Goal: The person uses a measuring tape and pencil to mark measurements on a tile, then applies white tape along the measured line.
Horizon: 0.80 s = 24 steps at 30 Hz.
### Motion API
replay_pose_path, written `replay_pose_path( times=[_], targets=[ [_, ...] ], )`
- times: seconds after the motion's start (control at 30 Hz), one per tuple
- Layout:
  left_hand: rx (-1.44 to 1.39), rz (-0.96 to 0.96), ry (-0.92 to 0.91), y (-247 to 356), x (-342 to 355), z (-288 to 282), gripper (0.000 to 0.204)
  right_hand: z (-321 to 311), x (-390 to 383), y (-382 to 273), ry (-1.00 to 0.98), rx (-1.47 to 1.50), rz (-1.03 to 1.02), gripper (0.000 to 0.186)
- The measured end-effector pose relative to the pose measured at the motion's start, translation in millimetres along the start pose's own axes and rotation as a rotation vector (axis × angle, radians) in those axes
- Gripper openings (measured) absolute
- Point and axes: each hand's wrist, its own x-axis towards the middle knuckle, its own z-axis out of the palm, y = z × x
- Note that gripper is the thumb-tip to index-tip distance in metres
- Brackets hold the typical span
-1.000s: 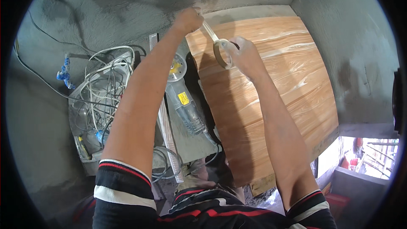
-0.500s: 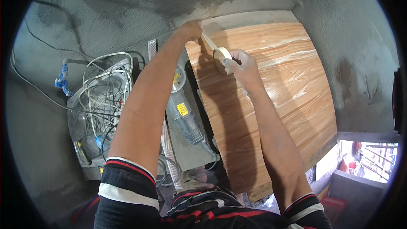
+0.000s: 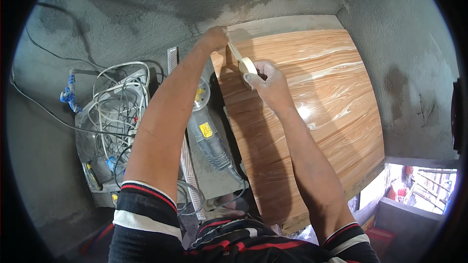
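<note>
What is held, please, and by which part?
The right hand grips the tape roll by its near side; the left hand is at the far end of the strip, its grip hidden.

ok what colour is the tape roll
The tape roll is pale cream, best seen in the head view.

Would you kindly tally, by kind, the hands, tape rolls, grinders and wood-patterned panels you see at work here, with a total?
Hands: 2, the left hand and the right hand
Tape roll: 1
Grey grinder: 1
Wood-patterned panel: 1
Total: 5
</note>
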Motion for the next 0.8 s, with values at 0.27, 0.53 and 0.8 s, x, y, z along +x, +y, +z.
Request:
replay_pose_path(
  times=[0.27, 0.53, 0.8],
  targets=[
    [0.026, 0.036, 0.101, -8, -1, 0, 0.035, -1, 5, 1, -0.013, -0.006, -0.004, 0.033],
    [0.279, 0.126, 0.048, -66, 19, -22, 0.041, 23, 7, -17, -0.092, 0.039, -0.054, 0.034],
    [-0.065, -0.090, -0.047, -7, 5, -9, 0.037, 6, 8, -2, -0.023, -0.059, -0.060, 0.036]
  ],
)
